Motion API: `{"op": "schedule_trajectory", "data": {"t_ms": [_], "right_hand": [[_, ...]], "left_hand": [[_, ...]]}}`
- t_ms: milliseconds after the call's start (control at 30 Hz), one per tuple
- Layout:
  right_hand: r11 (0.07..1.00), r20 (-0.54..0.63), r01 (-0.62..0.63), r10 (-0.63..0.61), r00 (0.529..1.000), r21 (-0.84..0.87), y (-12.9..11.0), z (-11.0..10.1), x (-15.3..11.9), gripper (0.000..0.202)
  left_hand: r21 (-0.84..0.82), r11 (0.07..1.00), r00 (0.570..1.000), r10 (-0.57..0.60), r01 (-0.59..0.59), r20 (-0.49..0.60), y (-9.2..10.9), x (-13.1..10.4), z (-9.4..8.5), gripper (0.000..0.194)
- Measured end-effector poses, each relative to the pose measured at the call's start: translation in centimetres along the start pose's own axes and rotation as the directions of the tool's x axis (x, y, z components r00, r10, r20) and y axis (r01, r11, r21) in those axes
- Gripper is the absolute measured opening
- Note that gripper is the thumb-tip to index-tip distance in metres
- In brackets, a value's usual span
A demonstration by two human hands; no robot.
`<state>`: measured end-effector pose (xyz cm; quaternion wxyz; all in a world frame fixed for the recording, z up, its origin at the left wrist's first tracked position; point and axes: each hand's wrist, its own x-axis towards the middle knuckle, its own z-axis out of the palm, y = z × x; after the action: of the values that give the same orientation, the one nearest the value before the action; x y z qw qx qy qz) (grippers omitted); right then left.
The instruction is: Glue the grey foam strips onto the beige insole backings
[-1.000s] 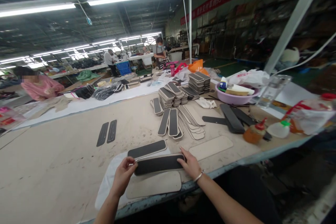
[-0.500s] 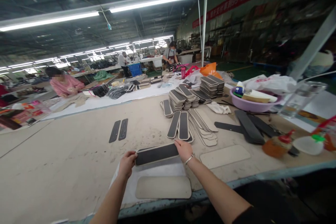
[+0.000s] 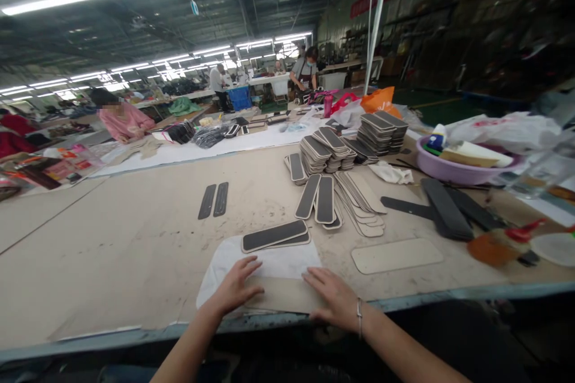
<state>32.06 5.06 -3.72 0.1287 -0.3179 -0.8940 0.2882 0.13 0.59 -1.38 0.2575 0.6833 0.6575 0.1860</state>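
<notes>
A beige rounded panel (image 3: 283, 295) lies on a white sheet (image 3: 215, 272) near the table's front edge. Over its left end is my left hand (image 3: 236, 288), fingers apart. My right hand (image 3: 330, 294) rests at the opposite end with its fingers stretched out and covers that corner. Whether either palm presses on the panel I cannot tell. Just beyond my fingers, a dark panel with a pale border (image 3: 275, 236) lies partly across another like it. To the right is a second beige panel (image 3: 396, 255), flat on the table.
Bordered dark panels stand in stacks (image 3: 314, 154) beyond a fan of beige pieces (image 3: 359, 203). Two narrow black strips (image 3: 214, 200) lie left of them. On the right are a purple basin (image 3: 467, 173), black pieces (image 3: 444, 209) and an orange bottle (image 3: 498, 245). Co-workers stand farther back.
Both hands have let go of the bordered dark panel, which now lies on the one beneath it. They have moved nearer to me, over the beige panel. The view has shifted.
</notes>
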Motion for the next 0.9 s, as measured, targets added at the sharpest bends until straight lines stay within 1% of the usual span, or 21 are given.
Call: {"op": "schedule_trajectory", "data": {"t_ms": [67,100,133,200,300,433,500,567,600,667,767,833,900], "right_hand": [[0.999,0.077,0.033,-0.031,0.997,-0.023,-0.4,0.2,-0.9,0.080],[0.999,0.092,0.038,-0.035,0.995,-0.027,-0.5,0.2,-1.0,0.079],[0.999,0.097,0.043,-0.040,0.994,-0.025,-0.6,0.2,-0.9,0.077],[0.999,0.092,0.049,-0.048,0.995,-0.012,-0.5,0.0,-0.3,0.076],[0.999,0.080,0.043,-0.043,0.996,0.004,-0.2,-0.5,0.8,0.073],[0.998,0.084,0.069,-0.068,0.994,-0.001,0.7,-0.9,1.7,0.067],[0.998,0.071,0.053,-0.052,0.996,-0.013,1.0,-0.9,1.9,0.071],[1.000,0.058,-0.004,0.005,0.998,-0.024,1.3,-0.7,2.0,0.081],[0.999,0.060,-0.033,0.035,0.998,-0.026,1.3,-0.6,2.1,0.086],[0.997,0.072,-0.074,0.076,0.995,-0.027,1.2,-0.4,2.2,0.091],[0.995,0.062,-0.099,0.098,0.993,0.014,0.9,-0.4,2.5,0.096],[0.993,0.050,-0.101,0.098,0.994,0.062,0.7,-0.5,2.8,0.098],[0.993,0.053,-0.086,0.082,0.995,0.075,0.9,-0.6,3.0,0.097]], "left_hand": [[0.074,0.991,0.983,0.100,-0.112,0.152,0.0,-2.1,0.4,0.066],[0.104,0.984,0.974,0.124,-0.146,0.190,0.0,-2.9,0.5,0.066],[0.125,0.979,0.971,0.132,-0.159,0.200,-0.1,-3.4,0.7,0.064],[0.149,0.976,0.973,0.132,-0.162,0.190,-0.1,-3.9,1.0,0.062],[0.148,0.978,0.978,0.121,-0.147,0.171,0.3,-3.5,1.1,0.065],[0.135,0.985,0.987,0.087,-0.105,0.135,0.7,-2.7,1.1,0.048],[0.140,0.987,0.991,0.063,-0.080,0.121,0.8,-2.4,1.2,0.050],[0.158,0.986,0.992,0.043,-0.061,0.115,0.9,-2.0,1.4,0.058],[0.169,0.985,0.993,0.026,-0.045,0.114,1.0,-1.9,1.5,0.058],[0.176,0.984,0.994,-0.030,0.010,0.107,1.3,-1.5,1.7,0.052],[0.157,0.984,0.992,-0.102,0.090,0.071,1.8,-0.9,1.8,0.035],[0.153,0.982,0.993,-0.117,0.111,0.032,2.1,-0.3,1.8,0.024],[0.165,0.978,0.992,-0.127,0.127,-0.010,2.1,0.4,1.9,0.017]]}}
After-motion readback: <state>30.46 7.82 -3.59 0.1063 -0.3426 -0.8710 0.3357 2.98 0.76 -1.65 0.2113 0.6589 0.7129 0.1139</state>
